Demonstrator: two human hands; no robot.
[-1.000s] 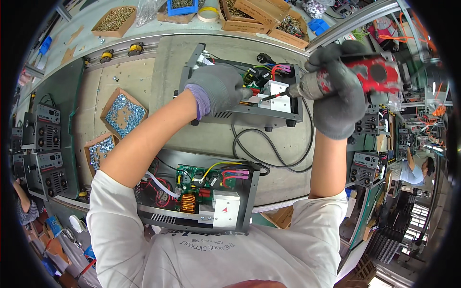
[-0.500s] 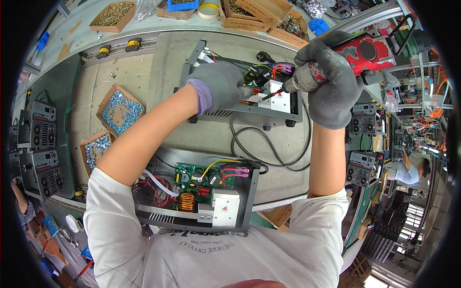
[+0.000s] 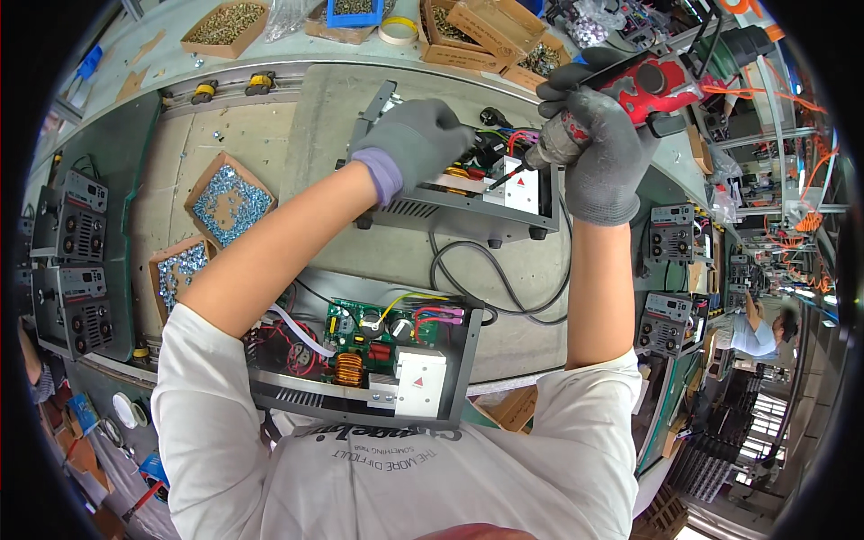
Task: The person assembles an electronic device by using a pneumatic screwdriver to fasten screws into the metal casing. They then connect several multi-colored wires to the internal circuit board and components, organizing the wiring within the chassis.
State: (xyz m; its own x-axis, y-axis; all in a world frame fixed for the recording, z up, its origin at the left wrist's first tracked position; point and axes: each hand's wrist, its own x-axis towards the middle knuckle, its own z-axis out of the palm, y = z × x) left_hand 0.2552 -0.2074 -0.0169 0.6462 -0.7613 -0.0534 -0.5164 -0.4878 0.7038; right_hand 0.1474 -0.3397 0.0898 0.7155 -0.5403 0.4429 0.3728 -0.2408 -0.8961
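Note:
My right hand point(image 3: 608, 162), in a grey glove, grips a red power screwdriver point(image 3: 650, 83). Its dark bit point(image 3: 506, 178) points down-left into an open dark metal case point(image 3: 450, 214), with the tip at the metal strip beside a white block point(image 3: 520, 189). Over the case's left half is my left hand point(image 3: 412, 142), also gloved, its fingers curled together. Whatever those fingers may hold is hidden. Wires and a copper coil show inside the case, partly under the left hand. Nearer me lies a second open case point(image 3: 306, 407) with a green circuit board point(image 3: 360, 328) and another copper coil point(image 3: 349, 369).
Cardboard trays of bluish screws point(image 3: 227, 200) sit on the left, with boxes of brass-coloured fasteners point(image 3: 225, 27) along the back. A black cable point(image 3: 441, 270) loops right of the cases. Finished-looking units point(image 3: 83, 216) stand at both sides; a person point(image 3: 756, 328) is far right.
My left hand has lifted up and away from the bit, uncovering more of the coil. The screwdriver has shifted slightly left, its tip still at the strip by the white block.

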